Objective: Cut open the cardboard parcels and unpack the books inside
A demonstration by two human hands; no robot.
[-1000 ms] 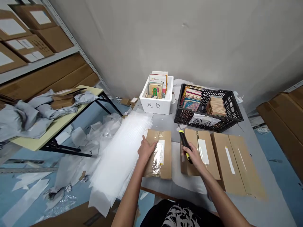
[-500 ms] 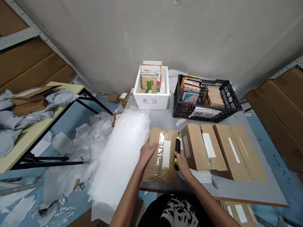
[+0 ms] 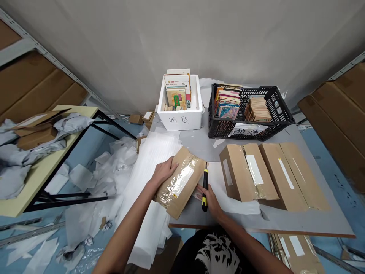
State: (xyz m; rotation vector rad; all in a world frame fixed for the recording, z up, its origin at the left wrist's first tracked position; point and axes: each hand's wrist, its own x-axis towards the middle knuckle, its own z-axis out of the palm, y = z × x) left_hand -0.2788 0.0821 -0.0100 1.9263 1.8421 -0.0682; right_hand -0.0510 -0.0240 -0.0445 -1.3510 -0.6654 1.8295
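A taped brown cardboard package (image 3: 186,179) with a white label is tilted and turned over the front of the table. My left hand (image 3: 165,172) grips its left side, thumb on top and the other fingers partly hidden. In my right hand (image 3: 210,196) is a black and yellow utility knife (image 3: 205,188), its tip pointing away from me beside the package's right corner. Some of my right fingers reach toward the package's lower right side. Under and left of the package lies a stack of white foam sheets (image 3: 142,194).
Two taped cardboard boxes (image 3: 248,171) (image 3: 293,175) stand on the grey table (image 3: 308,224) at right. Behind are a white foam box (image 3: 180,121) and a black crate (image 3: 251,129), both holding books. Packing scraps (image 3: 105,175) litter the floor at left, beside a yellowish side table (image 3: 61,148).
The package has been turned clockwise and tilted, its near end swung left over the foam sheets. My left hand moved with it; the knife in my right hand shifted slightly left.
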